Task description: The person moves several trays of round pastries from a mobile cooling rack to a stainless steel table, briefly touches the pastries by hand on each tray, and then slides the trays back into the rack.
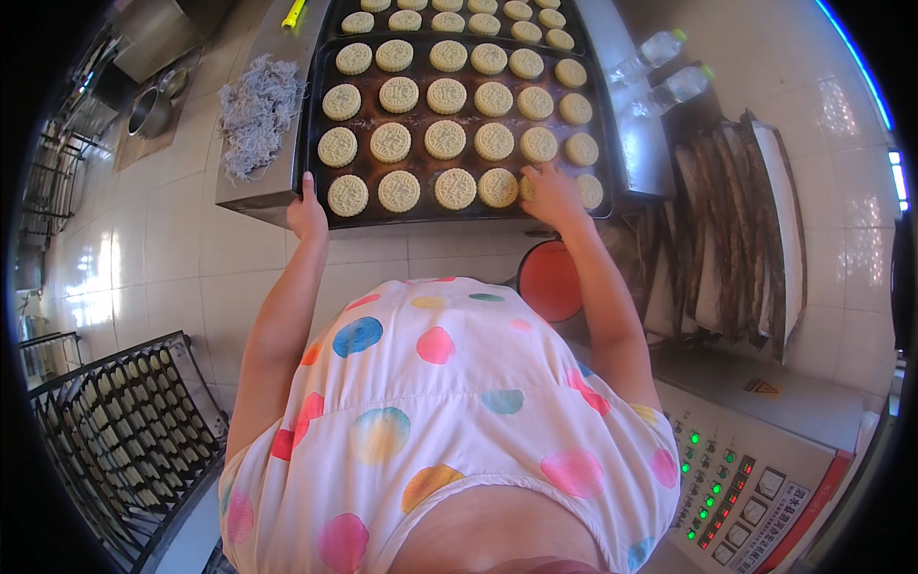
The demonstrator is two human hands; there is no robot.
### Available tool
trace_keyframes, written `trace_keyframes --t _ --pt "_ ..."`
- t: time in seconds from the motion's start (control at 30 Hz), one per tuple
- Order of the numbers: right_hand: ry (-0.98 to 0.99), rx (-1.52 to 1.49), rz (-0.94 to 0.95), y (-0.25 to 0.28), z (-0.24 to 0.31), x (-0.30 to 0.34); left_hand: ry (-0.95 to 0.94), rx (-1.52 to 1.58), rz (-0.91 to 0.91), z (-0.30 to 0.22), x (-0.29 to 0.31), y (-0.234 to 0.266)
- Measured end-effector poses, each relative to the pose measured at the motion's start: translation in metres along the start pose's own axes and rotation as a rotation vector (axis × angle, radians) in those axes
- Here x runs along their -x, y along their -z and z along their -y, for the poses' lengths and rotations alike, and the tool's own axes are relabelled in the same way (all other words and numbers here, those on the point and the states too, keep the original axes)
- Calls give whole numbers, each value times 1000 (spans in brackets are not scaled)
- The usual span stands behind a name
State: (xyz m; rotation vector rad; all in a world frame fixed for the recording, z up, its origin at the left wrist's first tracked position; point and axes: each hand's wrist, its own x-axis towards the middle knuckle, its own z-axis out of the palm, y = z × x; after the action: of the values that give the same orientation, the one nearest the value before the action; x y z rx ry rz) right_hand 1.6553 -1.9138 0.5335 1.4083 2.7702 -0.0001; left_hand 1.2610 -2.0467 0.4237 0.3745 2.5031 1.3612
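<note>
A dark baking tray lies in front of me, set with rows of round, pale, pattern-stamped pastries. My left hand grips the tray's near left corner, thumb up on the rim and fingers hidden below. At the nearest row, toward the right, my right hand has its bent fingers on a pastry that it partly covers. Another pastry shows just right of that hand. A second tray of the same pastries sits beyond the first.
Grey fluffy fibres and a yellow tool lie on the metal surface at left. Two clear bottles are at right, above stacked dark slabs. A red round container, lit control panel and loaded rack stand nearby.
</note>
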Motion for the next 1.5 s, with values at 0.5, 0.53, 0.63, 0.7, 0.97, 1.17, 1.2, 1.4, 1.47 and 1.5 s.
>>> trace_keyframes --t 0.5,0.53,0.63,0.7,0.97,1.17,1.2,1.4,1.47,1.5 --pt "75 -103 -233 9 13 9 19 -54 -8 -5 -5 11" --pt "108 -146 -236 12 21 6 20 -60 -13 -5 -5 11" --pt "187 -120 -209 15 45 -3 1 -69 -14 -4 -6 12" --pt "189 -99 -191 10 55 -9 6 -84 -18 -3 -8 12" --pt "175 -40 -105 33 86 -16 -17 -39 4 0 -13 14" --pt "285 -513 -821 223 137 84 -34 -73 -4 -8 -4 21" --pt "356 -504 -905 246 143 108 -4 -86 14 -10 -2 22" --pt "718 -137 -778 281 153 142 22 -139 36 -23 4 35" --pt "773 -94 -704 286 160 138 63 -121 72 -24 7 36" --pt "791 -74 -666 292 164 137 95 -141 68 -25 7 36"
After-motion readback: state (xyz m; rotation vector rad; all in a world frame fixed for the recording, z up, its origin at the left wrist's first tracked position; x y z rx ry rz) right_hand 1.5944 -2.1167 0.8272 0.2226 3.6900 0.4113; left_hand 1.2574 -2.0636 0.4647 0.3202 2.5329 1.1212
